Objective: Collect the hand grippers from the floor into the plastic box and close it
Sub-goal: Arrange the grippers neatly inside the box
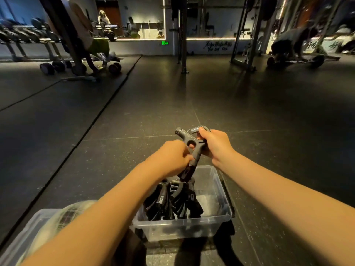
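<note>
Black rubber floor (134,112) all round, a dim gym, and no loose gripper showing on it from this angle. Down by the knees sits the clear plastic box (221,200), top open, its left half stacked with dark hand grippers (172,200) standing on end, its right half showing bare bottom. What looks like the lid (32,225) lies off to the left, blurred.

Now the one that matters: a grey hand gripper (194,148), held in the air just above the box's far rim. Its long axis runs steeply, spring (196,129) end up and away, one handle tip pointing down into the box and nearly touching the stack. Fingers of the left hand (171,156) are curled round the lower handle; the right hand (215,144) is wrapped round the upper part, thumb at the spring. Both are clamped on it.

So the drop is short, straight down and back toward the person. I'd judge the left hand, lower and nearer the box, guides it in; the lid comes after.
</note>
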